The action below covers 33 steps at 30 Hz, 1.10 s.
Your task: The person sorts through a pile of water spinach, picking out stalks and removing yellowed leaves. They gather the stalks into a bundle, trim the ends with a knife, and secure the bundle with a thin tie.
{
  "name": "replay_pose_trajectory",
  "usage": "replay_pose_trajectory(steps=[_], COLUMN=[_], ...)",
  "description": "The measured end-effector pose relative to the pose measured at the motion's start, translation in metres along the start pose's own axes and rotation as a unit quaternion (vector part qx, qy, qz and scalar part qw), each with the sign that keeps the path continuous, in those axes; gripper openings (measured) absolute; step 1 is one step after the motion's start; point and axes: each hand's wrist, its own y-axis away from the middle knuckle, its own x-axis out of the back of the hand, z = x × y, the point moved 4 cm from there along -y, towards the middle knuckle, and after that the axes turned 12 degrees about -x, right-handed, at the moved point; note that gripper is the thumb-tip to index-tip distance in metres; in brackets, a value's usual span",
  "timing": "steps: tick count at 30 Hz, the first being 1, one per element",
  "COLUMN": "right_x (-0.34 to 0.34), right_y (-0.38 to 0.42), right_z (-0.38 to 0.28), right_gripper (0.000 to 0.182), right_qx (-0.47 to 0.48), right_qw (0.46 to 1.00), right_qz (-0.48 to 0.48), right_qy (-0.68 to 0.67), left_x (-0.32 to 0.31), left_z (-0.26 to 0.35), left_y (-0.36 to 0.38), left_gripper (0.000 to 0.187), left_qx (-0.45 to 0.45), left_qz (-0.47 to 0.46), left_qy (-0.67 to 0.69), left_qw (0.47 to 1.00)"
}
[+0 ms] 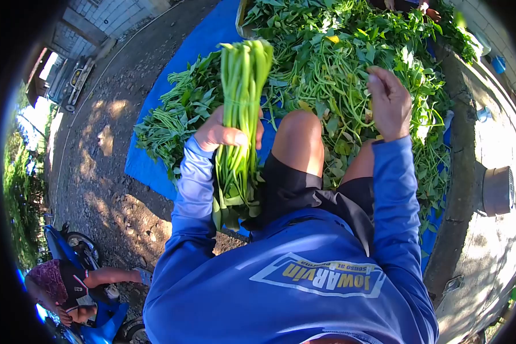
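My left hand (pixel 226 133) is wrapped round an upright bunch of water spinach (pixel 245 86). Its thick pale-green stem ends point up and its leaves hang down beside my thigh. A thin strand seems to cross the stems just above my fingers. Over the loose pile of greens (pixel 341 74), my right hand (pixel 391 103) has its fingers curled, thumb and forefinger close together. Whether a stem is pinched there, I cannot make out. Beyond my left hand, more bunched greens (pixel 180 109) lie with their stems towards the left.
A blue tarp (pixel 149 160) lies under the greens. Along the right runs a concrete ledge (pixel 464 114) with a metal can (pixel 498 191). Another person's hands (pixel 424 8) show at the far edge of the pile. At lower left a person (pixel 60 292) sits by a blue motorcycle (pixel 106 315).
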Motion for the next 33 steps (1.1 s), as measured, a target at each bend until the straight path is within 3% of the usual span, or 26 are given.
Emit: replay_pose_trajectory(steps=[1, 3, 5, 7, 8, 11, 13, 16, 21, 23, 24, 27, 29, 31, 33], right_x=[0.016, 0.040, 0.058, 0.072, 0.080, 0.099, 0.106, 0.118, 0.131, 0.133, 0.134, 0.137, 0.144, 0.141, 0.149], right_y=[-0.003, 0.001, 0.012, 0.031, 0.034, 0.043, 0.052, 0.066, 0.081, 0.088, 0.090, 0.104, 0.118, 0.132, 0.147], right_z=[0.015, 0.074, 0.123, 0.135, 0.153, 0.198, 0.205, 0.210, 0.223, 0.223, 0.222, 0.247, 0.266, 0.269, 0.300], right_gripper=[0.034, 0.047, 0.052, 0.052, 0.050, 0.043, 0.040, 0.038, 0.036, 0.037, 0.037, 0.039, 0.040, 0.037, 0.043], right_qx=[0.068, 0.074, -0.136, -0.194, -0.181, -0.208, -0.237, -0.251, -0.268, -0.324, -0.351, -0.389, -0.415, -0.447, -0.480], right_qw=[0.987, 0.962, 0.968, 0.953, 0.955, 0.951, 0.945, 0.939, 0.929, 0.912, 0.903, 0.900, 0.896, 0.889, 0.871], right_qz=[0.025, -0.004, -0.131, -0.189, -0.185, -0.163, -0.164, -0.186, -0.204, -0.197, -0.192, -0.158, -0.141, -0.099, -0.071], right_qy=[0.144, 0.262, 0.166, 0.132, 0.147, 0.163, 0.153, 0.144, 0.151, 0.157, 0.160, 0.113, 0.069, 0.020, 0.083], left_x=[0.022, 0.058, 0.076, 0.119, 0.141, 0.193, 0.197, 0.142, 0.202, 0.214, 0.221, 0.217, 0.208, 0.204, 0.192], left_z=[0.014, 0.057, 0.104, 0.138, 0.150, 0.183, 0.199, 0.214, 0.217, 0.210, 0.209, 0.184, 0.158, 0.119, 0.086], left_y=[0.001, 0.005, 0.010, 0.007, 0.004, -0.006, -0.005, -0.004, 0.006, 0.013, 0.021, 0.048, 0.080, 0.109, 0.131], left_gripper=[0.072, 0.071, 0.066, 0.052, 0.040, 0.034, 0.030, 0.023, 0.020, 0.021, 0.022, 0.028, 0.025, 0.036, 0.038], left_qx=[-0.031, -0.101, -0.212, -0.275, -0.300, -0.399, -0.399, -0.387, -0.375, -0.375, -0.379, -0.458, -0.362, -0.335, -0.366], left_qz=[0.019, 0.116, 0.243, 0.280, 0.296, 0.325, 0.355, 0.390, 0.448, 0.465, 0.484, 0.464, 0.476, 0.490, 0.480], left_qy=[-0.036, -0.096, -0.117, -0.132, -0.116, -0.185, -0.215, -0.196, -0.263, -0.251, -0.296, -0.259, -0.287, -0.281, -0.267], left_qw=[0.999, 0.983, 0.939, 0.910, 0.900, 0.837, 0.818, 0.812, 0.768, 0.762, 0.731, 0.713, 0.748, 0.754, 0.751])
